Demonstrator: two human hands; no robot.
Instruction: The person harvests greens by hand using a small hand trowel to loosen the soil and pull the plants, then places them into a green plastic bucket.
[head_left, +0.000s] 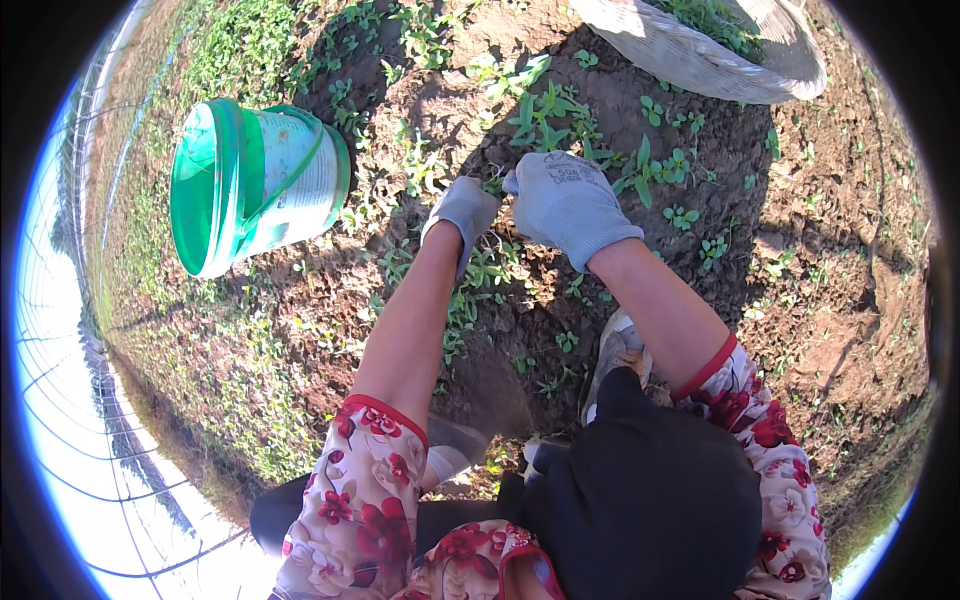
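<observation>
My left hand, in a pale grey knit work glove, is closed low over the soil among small green seedlings. A bit of greenery shows at its fingertips; whether the hand grips it is hard to tell. Close on its right, my right hand wears a matching glove bearing print, its fingers curled and pointing towards the left hand. What lies inside its fingers is hidden. Leafy green plants grow just beyond both hands, and more seedlings stand below them.
A green and white plastic bucket lies tipped on its side at the left. At the upper right stands a pale woven basket with green plants inside. My shoe rests on the soil below my right hand. Wire-like framework curves along the left edge.
</observation>
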